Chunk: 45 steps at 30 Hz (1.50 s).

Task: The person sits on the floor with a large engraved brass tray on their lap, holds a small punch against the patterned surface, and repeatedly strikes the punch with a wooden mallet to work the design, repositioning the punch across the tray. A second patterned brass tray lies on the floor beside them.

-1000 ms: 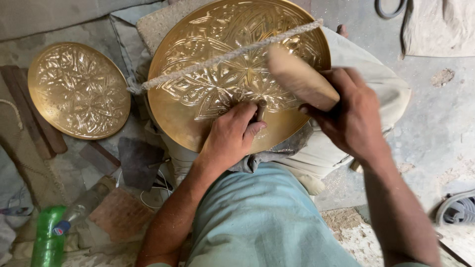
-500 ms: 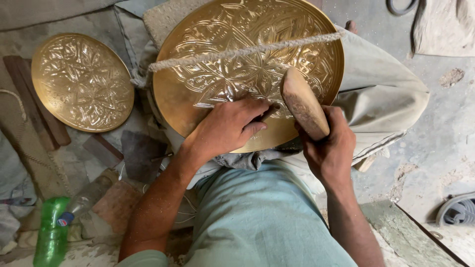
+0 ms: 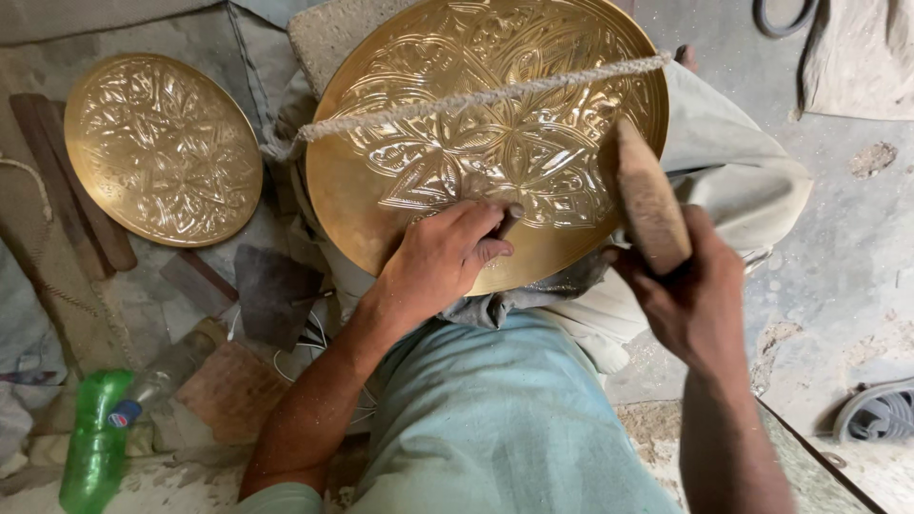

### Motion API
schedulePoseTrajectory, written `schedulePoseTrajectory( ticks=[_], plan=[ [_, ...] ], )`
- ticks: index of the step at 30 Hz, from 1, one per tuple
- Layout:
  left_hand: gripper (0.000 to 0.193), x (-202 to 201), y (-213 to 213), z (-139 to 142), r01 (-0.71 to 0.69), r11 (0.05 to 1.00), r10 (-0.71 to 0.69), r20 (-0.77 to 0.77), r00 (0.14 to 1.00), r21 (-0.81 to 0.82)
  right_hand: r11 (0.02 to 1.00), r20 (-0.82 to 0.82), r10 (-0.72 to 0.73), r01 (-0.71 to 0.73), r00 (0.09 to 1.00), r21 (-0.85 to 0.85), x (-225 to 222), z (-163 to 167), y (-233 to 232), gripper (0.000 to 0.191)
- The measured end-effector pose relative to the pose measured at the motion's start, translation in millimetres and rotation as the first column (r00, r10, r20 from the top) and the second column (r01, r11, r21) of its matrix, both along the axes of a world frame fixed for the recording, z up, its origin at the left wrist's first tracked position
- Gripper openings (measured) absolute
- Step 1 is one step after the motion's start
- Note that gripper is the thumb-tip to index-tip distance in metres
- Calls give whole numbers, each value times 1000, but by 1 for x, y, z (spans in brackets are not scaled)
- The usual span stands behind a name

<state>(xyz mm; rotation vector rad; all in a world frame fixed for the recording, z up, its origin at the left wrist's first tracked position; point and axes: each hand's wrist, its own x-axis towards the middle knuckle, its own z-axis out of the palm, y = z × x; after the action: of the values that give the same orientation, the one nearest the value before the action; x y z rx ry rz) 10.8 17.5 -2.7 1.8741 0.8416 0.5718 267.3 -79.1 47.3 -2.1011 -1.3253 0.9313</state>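
A large round brass tray [image 3: 495, 105] with an embossed floral pattern rests on my lap, held down by a rope [image 3: 476, 98] stretched across it. My left hand [image 3: 443, 257] lies on the tray's lower part, fingers closed around a small dark chisel [image 3: 507, 225] whose tip touches the metal. My right hand [image 3: 690, 305] grips a wooden mallet [image 3: 647, 195], raised just right of the chisel, over the tray's lower right rim.
A second, smaller embossed brass tray [image 3: 162, 148] lies on the floor at the left beside wooden slats [image 3: 67, 190]. A green plastic bottle [image 3: 93, 447] lies at the lower left. Grey cloth [image 3: 733, 162] spreads under the big tray; a sandal [image 3: 881, 414] sits at the right edge.
My right hand has swung the mallet down onto the chisel and then lifted it back to the right. The left hand stays on the tray with the chisel.
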Motion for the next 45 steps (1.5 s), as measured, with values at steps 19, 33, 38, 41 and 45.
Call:
schedulePoseTrajectory(
  ticks=[19, 33, 38, 41, 45],
  plan=[
    [33, 9, -4, 2, -23, 1000, 23, -61, 998, 1, 983, 287, 135, -166, 948, 84, 14, 38, 35, 41],
    [32, 9, -5, 7, -49, 999, 47, -146, 988, -15, 910, 530, 379, -409, 759, -67, 19, 40, 37, 36],
    [32, 9, -6, 8, -33, 999, 30, -146, 989, -18, 985, -105, 99, -83, 990, 153, 14, 38, 41, 41],
    [29, 8, -8, 8, -45, 999, 41, -160, 986, -26, 852, 686, 474, -485, 552, -198, 18, 35, 45, 32],
    [35, 8, -9, 6, -88, 995, 83, -106, 991, -41, 914, 406, 261, -360, 875, 187, 19, 38, 44, 38]
  ],
)
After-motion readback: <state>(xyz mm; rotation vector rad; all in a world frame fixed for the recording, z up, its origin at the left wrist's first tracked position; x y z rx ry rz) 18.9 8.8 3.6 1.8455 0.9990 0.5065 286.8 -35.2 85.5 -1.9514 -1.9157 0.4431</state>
